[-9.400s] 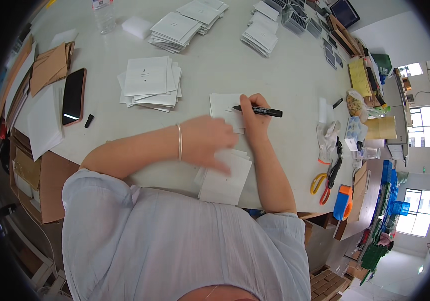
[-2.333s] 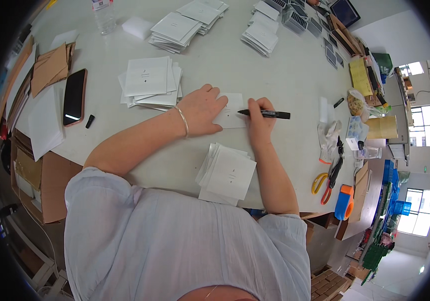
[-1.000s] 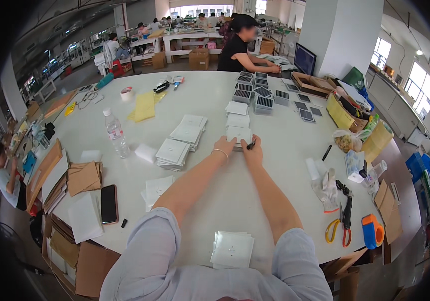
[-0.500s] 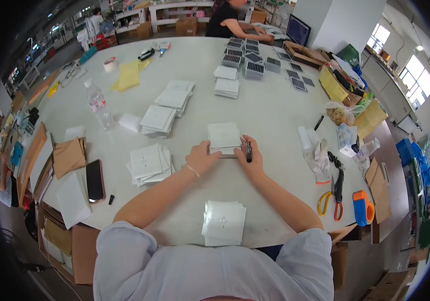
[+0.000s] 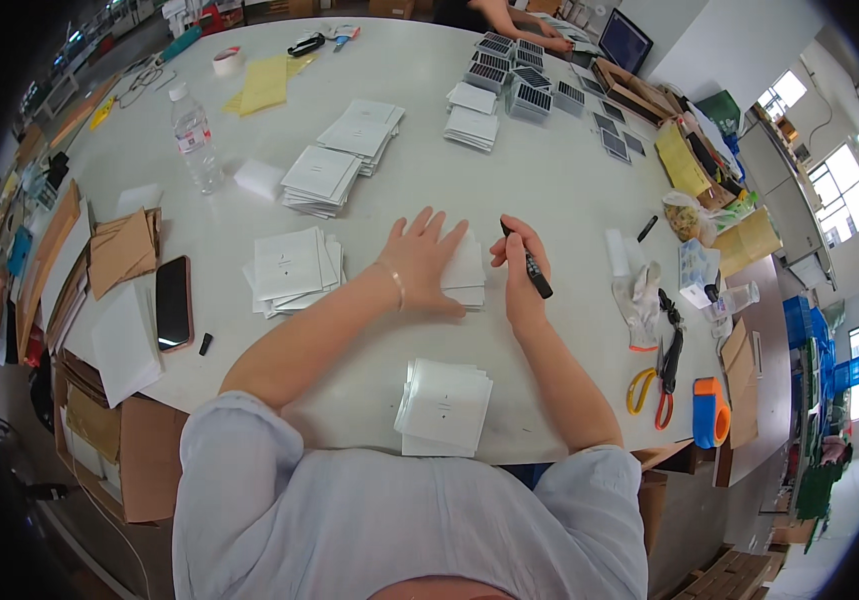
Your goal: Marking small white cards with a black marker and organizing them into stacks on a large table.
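My left hand (image 5: pixel 419 257) lies with fingers spread across a stack of white square sheets (image 5: pixel 466 268), covering much of its left side. Beside that stack, to the right, my right hand (image 5: pixel 521 265) grips a black marker pen (image 5: pixel 537 274), its fingers curled around the barrel. Closer to my body sits another pile of white squares (image 5: pixel 444 405), slightly fanned, with small dark marks on top. A further loose pile of white squares (image 5: pixel 294 268) lies left of my left forearm.
More white stacks (image 5: pixel 324 178) stand farther back, near a water bottle (image 5: pixel 196 140). At left lie a phone (image 5: pixel 174 303) and a small black cap (image 5: pixel 206 344). Scissors (image 5: pixel 665 375), a glove (image 5: pixel 639 308) and an orange-and-blue tape dispenser (image 5: pixel 710 412) lie right. A person's hand (image 5: pixel 555 42) shows beyond dark-panelled stacks.
My left hand has gone from the stack's side to flat on top with fingers spread. My right hand has left the stack's edge and lifted the marker to a slant. The view has tilted down.
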Demonstrator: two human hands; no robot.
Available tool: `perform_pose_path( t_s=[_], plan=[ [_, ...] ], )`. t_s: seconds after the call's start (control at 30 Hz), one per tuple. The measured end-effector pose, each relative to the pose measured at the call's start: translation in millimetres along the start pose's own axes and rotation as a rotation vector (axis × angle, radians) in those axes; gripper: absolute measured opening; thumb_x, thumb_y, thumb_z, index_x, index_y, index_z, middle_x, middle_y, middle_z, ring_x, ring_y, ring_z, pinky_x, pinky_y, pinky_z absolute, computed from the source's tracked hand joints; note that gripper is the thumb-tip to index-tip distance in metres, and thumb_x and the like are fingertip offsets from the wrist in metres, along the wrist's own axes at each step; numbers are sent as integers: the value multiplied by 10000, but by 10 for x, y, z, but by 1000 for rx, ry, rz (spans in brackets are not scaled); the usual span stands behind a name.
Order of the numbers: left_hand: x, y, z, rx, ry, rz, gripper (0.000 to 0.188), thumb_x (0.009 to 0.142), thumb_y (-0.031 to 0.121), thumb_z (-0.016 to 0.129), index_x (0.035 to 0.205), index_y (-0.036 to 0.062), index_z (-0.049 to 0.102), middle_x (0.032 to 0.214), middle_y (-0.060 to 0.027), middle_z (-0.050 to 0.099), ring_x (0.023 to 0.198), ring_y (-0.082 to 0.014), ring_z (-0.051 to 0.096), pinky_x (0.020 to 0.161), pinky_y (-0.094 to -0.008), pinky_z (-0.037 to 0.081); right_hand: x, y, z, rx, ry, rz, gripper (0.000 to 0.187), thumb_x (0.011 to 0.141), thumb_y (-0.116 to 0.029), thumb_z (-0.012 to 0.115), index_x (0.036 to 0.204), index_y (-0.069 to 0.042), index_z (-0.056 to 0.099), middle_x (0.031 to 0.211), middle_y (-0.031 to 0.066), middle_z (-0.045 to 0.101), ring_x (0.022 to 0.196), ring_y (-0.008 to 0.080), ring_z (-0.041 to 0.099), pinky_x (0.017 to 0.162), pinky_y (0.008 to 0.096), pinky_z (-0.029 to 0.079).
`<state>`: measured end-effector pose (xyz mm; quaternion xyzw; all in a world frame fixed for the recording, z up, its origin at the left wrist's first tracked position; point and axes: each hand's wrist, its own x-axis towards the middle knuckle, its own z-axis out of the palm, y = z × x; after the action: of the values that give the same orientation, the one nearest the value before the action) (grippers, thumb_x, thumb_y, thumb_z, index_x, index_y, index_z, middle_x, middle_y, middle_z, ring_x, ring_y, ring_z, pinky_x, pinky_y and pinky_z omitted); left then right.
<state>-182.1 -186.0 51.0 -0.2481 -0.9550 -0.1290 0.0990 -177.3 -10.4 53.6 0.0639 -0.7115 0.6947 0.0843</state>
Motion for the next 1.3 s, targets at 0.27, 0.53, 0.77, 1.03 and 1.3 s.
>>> perform_pose_path(
  t_s=[0.27, 0.53, 0.77, 1.03, 1.3],
  plan=[
    [188, 78, 35, -103, -355, 24, 1077, 564, 508, 774, 1395, 44, 270, 1299, -159, 428, 1244, -287, 388, 1052, -504, 241, 76, 59, 99, 117, 114, -30, 287, 909, -230, 509, 1097, -19, 562, 818, 23, 532, 733, 103, 482, 724, 247, 407],
    [-67, -165, 80, -234, -118, 3, 962, 593, 445, 764, 1334, -4, 346, 1286, -155, 431, 1222, -294, 393, 1019, -454, 302, 133, 160, 148, 21, 3, 119, 110, 824, -113, 613, 784, -31, 551, 672, -22, 529, 622, 46, 449, 567, 214, 371],
    [-88, -170, 160, -283, -64, -9, 841, 603, 410, 755, 1252, -8, 420, 1249, -152, 444, 1197, -298, 402, 969, -430, 352, 163, 355, 258, -227, -9, -6, 241, 832, -190, 654, 694, -29, 539, 590, -1, 521, 556, 63, 433, 514, 242, 366],
    [-112, -159, 136, -242, -39, -13, 772, 603, 419, 746, 1187, 3, 460, 1172, -128, 473, 1118, -276, 441, 899, -412, 382, 165, 428, 325, -380, 11, -97, 249, 839, -201, 645, 688, -37, 535, 564, 31, 531, 520, 93, 453, 496, 269, 386],
    [-115, -164, 147, -238, -23, -9, 747, 614, 429, 744, 1168, 10, 470, 1150, -119, 479, 1095, -266, 453, 882, -408, 387, 158, 412, 335, -477, -5, -118, 248, 835, -185, 639, 673, -42, 518, 550, 23, 519, 499, 95, 442, 481, 271, 381]
  ],
)
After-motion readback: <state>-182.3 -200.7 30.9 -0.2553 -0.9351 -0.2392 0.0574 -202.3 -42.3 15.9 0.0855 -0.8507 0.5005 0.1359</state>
